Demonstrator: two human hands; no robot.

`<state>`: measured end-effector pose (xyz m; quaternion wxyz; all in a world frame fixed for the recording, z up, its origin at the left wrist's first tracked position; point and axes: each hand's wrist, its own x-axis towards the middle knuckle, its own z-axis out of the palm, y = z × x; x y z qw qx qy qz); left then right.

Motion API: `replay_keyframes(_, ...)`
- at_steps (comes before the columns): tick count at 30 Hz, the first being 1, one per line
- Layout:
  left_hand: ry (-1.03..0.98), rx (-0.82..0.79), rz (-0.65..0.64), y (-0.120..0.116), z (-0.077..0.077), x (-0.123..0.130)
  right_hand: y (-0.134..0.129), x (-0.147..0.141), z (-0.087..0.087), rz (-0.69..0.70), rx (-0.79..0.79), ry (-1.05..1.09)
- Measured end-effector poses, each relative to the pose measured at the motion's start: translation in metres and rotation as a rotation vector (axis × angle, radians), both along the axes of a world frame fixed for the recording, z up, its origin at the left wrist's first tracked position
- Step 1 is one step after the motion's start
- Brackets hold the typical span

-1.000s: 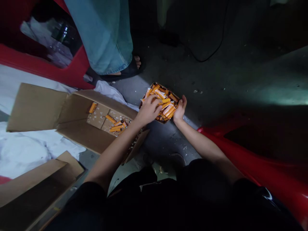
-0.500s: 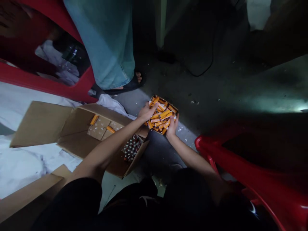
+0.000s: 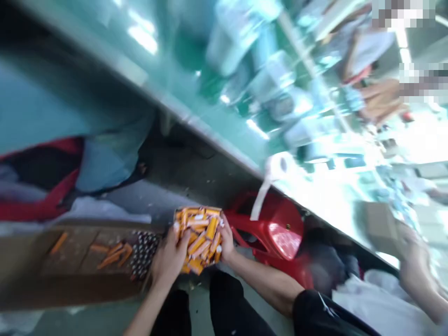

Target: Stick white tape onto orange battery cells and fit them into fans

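Both my hands hold a small open box (image 3: 199,240) heaped with orange cylinders that look like batteries. My left hand (image 3: 170,256) grips its left side, thumb over the top cylinders. Around the right side curls my right hand (image 3: 227,240), its far fingers partly hidden. To the left lies a long open cardboard carton (image 3: 87,284). Several loose orange cylinders (image 3: 114,254) rest on the packing inside it. At its near end stands a tight cluster of dark cylinders with pale round tops (image 3: 144,252).
A green-topped workbench (image 3: 217,126) runs diagonally ahead, with blurred containers and a white tape roll (image 3: 278,165) at its edge. Red stools (image 3: 276,228) stand beneath. A seated person's blue trouser leg (image 3: 108,158) is at left. Another person's hand (image 3: 416,266) holds a brown box (image 3: 380,221) at right.
My view has swung up and right, bringing the workbench and another person's hand into sight. Both hands have kept hold of the box, now nearer me, and more loose orange cylinders lie in the carton.
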<state>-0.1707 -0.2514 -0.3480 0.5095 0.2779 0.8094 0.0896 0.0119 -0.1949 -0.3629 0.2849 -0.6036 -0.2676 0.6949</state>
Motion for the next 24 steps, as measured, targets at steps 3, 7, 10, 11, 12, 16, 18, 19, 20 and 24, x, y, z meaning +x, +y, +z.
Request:
replay_keyframes(3,-0.008,-0.044,0.017,-0.033,0.119,0.001,-0.006,0.01,0.127,-0.132,-0.009,0.066)
replay_keyframes(7,0.024,-0.115,-0.085,-0.049,0.292,0.025,-0.014,0.046,0.31,-0.201,-0.056,0.231)
replay_keyframes(10,0.093,-0.069,-0.197,-0.028,0.389,0.054,-0.012,0.085,0.412,-0.324,-0.058,0.292)
replay_keyframes(11,0.099,-0.045,-0.238,-0.013,0.414,0.065,-0.007,0.099,0.437,-0.374,-0.041,0.288)
replay_keyframes(12,0.095,-0.022,-0.281,0.005,0.434,0.076,0.002,0.113,0.457,-0.417,-0.021,0.276)
replay_keyframes(16,0.067,0.082,-0.431,0.111,0.481,0.137,0.074,0.174,0.491,-0.466,0.094,0.108)
replay_keyframes(18,0.065,0.127,-0.478,0.174,0.483,0.177,0.127,0.211,0.485,-0.477,0.141,0.041)
replay_keyframes(19,0.065,0.143,-0.492,0.205,0.48,0.199,0.154,0.23,0.478,-0.487,0.153,0.029)
replay_keyframes(20,0.06,0.151,-0.495,0.234,0.475,0.22,0.181,0.249,0.469,-0.492,0.162,0.022)
replay_keyframes(24,0.066,0.147,-0.506,0.316,0.442,0.28,0.267,0.303,0.428,-0.474,0.187,-0.016)
